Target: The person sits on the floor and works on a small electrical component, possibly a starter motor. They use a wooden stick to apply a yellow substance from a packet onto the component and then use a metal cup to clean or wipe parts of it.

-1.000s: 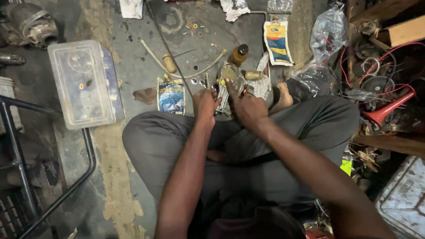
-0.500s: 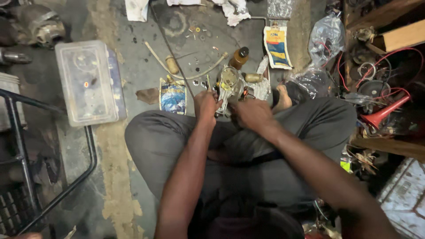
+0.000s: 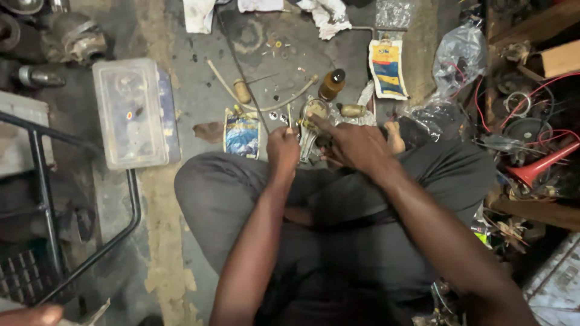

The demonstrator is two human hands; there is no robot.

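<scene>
Left hand is a closed fist round a thin tool, prob a screwdriver, shaft poking up out of the grip. Right hand lies spread over the small metal part, forefinger stretched to its round top, rest of the fingers curled on it; can't tell how tight that hold is. Part sits on the floor just ahead of the crossed legs.

Vs half a sec ago: left fist has edged nearer the part, tool tip now right beside it; right forefinger has slid up onto the top. View has tipped a bit too. Looks to me like steadying w/ the right while the tool lines up, no real turning visible yet.

Around the part: brown bottle just beyond it, blue packet to its left, clear box well left, yellow-blue pouch beyond-right, red wires far right
</scene>
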